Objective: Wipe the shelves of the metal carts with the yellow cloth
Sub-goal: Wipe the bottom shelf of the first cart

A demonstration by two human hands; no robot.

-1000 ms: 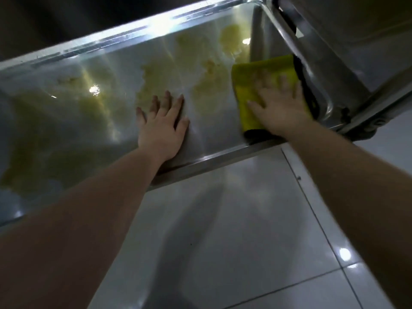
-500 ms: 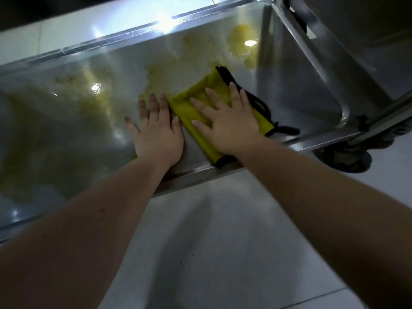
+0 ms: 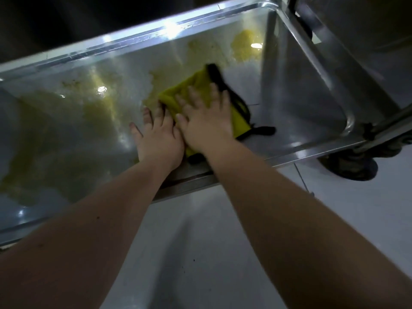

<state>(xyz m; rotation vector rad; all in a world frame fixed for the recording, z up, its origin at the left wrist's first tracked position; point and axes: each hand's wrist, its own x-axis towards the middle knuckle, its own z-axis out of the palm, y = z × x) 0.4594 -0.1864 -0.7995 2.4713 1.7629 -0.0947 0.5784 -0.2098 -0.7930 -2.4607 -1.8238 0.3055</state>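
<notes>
A yellow cloth (image 3: 191,84) with a black edge lies flat on the low metal cart shelf (image 3: 298,103). My right hand (image 3: 206,118) presses down on the cloth with its fingers spread and straight. Just to its left, my left hand (image 3: 158,137) rests flat on the bare shelf, its fingertips touching the cloth's near corner. Yellowish smears (image 3: 98,108) cover much of the shelf's shiny surface, and another patch (image 3: 243,44) sits near the far right corner.
The shelf has a raised rim (image 3: 133,41) all round. A cart leg and a dark caster wheel (image 3: 354,166) stand at the right, with another metal shelf (image 3: 356,25) above. Pale floor tiles (image 3: 200,253) lie below the shelf's near edge.
My right hand has slid the cloth leftward from the shelf's right end to the middle, right beside my left hand. My left hand has stayed flat in about the same spot.
</notes>
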